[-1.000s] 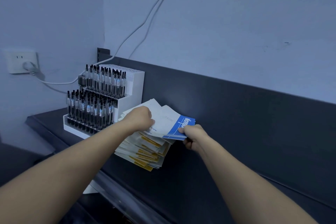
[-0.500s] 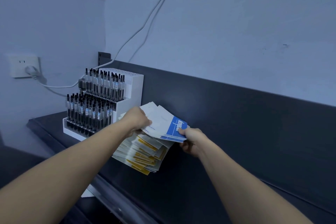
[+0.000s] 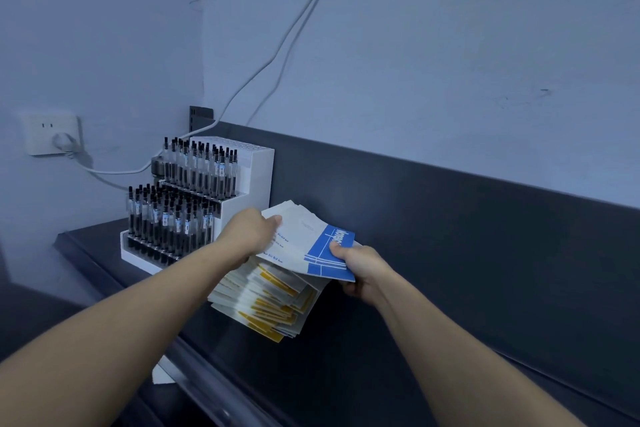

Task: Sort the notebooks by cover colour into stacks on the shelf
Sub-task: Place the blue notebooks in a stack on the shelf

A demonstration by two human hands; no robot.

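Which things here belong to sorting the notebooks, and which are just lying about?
Job: blue notebooks, held by left hand and right hand; yellow notebooks stacked underneath; shelf.
Lying about: pen rack, wall socket, cables.

Small update: the blue-and-white notebook (image 3: 329, 253) is sliding out further from under the top notebooks (image 3: 299, 229). A second ago only a little blue corner pokes out. Now the whole blue panel with its white lines is on show, and it's tipped up more toward the camera. The right hand (image 3: 363, 270) has shifted too, with its thumb sitting up on the panel right by the lettering instead of at the very corner. Under the left hand (image 3: 251, 234), which grips the top notebooks, a few rows of blue print now peek out.
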